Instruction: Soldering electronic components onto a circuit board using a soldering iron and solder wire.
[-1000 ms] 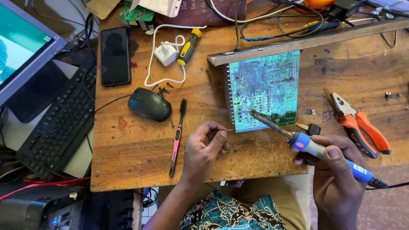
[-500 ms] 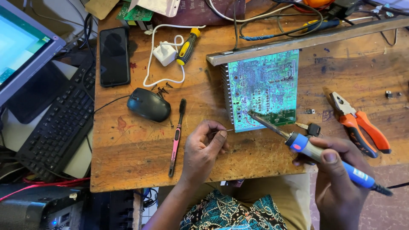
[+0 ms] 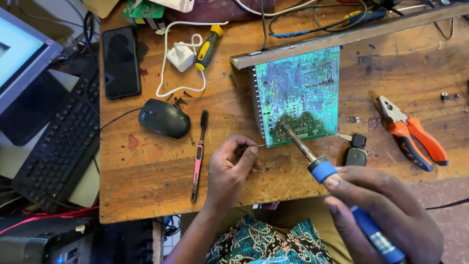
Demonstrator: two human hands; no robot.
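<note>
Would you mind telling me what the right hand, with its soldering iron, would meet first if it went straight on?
Probably the green circuit board: the right hand aims the soldering iron up-left at its lower edge, though contact is unclear.

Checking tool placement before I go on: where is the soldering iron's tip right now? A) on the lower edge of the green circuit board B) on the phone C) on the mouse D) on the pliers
A: the right hand holds the soldering iron with its tip on the circuit board near its lower edge, apart from the other items.
</note>
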